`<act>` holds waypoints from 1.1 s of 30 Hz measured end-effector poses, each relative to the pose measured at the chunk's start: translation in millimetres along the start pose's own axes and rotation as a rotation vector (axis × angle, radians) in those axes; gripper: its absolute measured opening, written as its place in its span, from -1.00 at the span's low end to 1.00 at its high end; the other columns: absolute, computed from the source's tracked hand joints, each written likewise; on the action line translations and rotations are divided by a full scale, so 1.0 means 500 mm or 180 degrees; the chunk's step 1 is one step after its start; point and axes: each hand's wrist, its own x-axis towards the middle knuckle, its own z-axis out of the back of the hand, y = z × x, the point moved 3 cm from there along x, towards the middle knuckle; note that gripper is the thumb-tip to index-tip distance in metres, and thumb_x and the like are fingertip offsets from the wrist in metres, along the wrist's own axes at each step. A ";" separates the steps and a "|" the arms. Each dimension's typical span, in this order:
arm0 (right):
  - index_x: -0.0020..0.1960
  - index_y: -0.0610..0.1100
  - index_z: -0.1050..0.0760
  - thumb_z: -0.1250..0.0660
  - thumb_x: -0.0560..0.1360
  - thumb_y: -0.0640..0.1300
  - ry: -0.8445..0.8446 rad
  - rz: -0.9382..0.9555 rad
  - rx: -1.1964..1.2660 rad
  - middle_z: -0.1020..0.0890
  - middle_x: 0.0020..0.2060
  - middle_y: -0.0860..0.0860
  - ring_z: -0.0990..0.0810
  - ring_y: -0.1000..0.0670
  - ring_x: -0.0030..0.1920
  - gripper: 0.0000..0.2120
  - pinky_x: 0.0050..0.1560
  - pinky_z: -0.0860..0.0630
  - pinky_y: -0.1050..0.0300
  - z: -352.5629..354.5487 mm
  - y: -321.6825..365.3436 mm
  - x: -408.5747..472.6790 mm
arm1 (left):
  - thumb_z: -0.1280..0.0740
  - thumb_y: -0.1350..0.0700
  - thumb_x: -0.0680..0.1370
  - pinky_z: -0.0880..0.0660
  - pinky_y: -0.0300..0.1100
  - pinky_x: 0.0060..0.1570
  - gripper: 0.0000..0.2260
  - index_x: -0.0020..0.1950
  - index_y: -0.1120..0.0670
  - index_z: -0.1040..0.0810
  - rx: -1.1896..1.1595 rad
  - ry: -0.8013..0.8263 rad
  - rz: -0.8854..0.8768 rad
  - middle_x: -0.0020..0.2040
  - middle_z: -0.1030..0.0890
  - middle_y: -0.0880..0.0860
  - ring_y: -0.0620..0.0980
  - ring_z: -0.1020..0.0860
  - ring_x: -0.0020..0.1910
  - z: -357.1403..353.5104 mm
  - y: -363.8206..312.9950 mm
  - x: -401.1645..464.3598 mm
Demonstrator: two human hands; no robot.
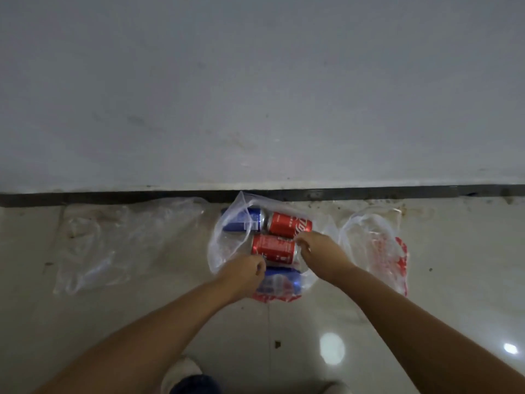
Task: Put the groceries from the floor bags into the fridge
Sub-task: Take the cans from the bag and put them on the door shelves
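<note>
A clear plastic bag lies open on the floor by the wall. In it lie several drink cans on their sides: a blue can and a red can at the back, a red can in the middle, and a blue can nearest me. My left hand pinches the bag's plastic beside the middle red can. My right hand has its fingers curled round the right end of that can. The fridge is not in view.
A flat, clear bag lies on the floor to the left. A clear bag with red print lies to the right. A dark skirting strip runs along the grey wall. My shoe shows at the bottom.
</note>
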 end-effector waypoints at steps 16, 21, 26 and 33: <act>0.42 -0.04 -0.28 -0.34 0.49 -0.08 -0.0002 0.0294 -0.0362 -0.40 0.35 -0.07 -0.43 -0.10 0.31 -0.48 0.31 -0.40 -0.03 -0.063 -0.126 0.205 | -0.35 -0.16 0.47 -0.35 0.05 0.35 -0.30 0.50 0.00 -0.11 0.1181 0.0061 -0.0725 0.39 -0.28 0.12 0.11 -0.33 0.35 -0.049 0.131 0.235; 0.49 -0.04 -0.06 -0.44 0.39 0.07 0.0348 0.0080 -0.0502 -0.40 0.32 -0.16 -0.46 -0.17 0.26 -0.17 0.29 -0.42 -0.13 -0.094 -0.171 0.236 | -0.42 -0.16 0.38 -0.42 0.04 0.28 -0.40 0.35 -0.06 -0.30 0.0651 0.0113 -0.0835 0.27 -0.46 0.01 0.01 -0.46 0.24 -0.057 0.135 0.266; 0.35 -0.04 -0.28 -0.52 0.32 0.05 0.0054 0.0123 0.0165 -0.49 0.21 -0.07 -0.50 -0.02 0.13 -0.30 0.15 -0.46 0.10 -0.087 -0.178 0.225 | -0.51 -0.14 0.31 -0.51 -0.20 0.14 -0.44 0.23 -0.11 -0.39 -0.0386 0.0172 -0.0760 0.14 -0.51 -0.16 -0.20 -0.51 0.09 -0.054 0.129 0.239; 0.35 -0.10 -0.28 -0.55 0.29 0.00 -0.0232 0.0178 0.0432 -0.36 0.24 -0.08 -0.49 -0.04 0.13 -0.26 0.11 -0.55 0.10 -0.062 -0.168 0.207 | -0.54 -0.11 0.26 -0.49 -0.17 0.08 -0.42 0.17 -0.01 -0.39 -0.0482 -0.0237 -0.0580 0.14 -0.41 -0.01 -0.08 -0.48 0.09 -0.008 0.144 0.233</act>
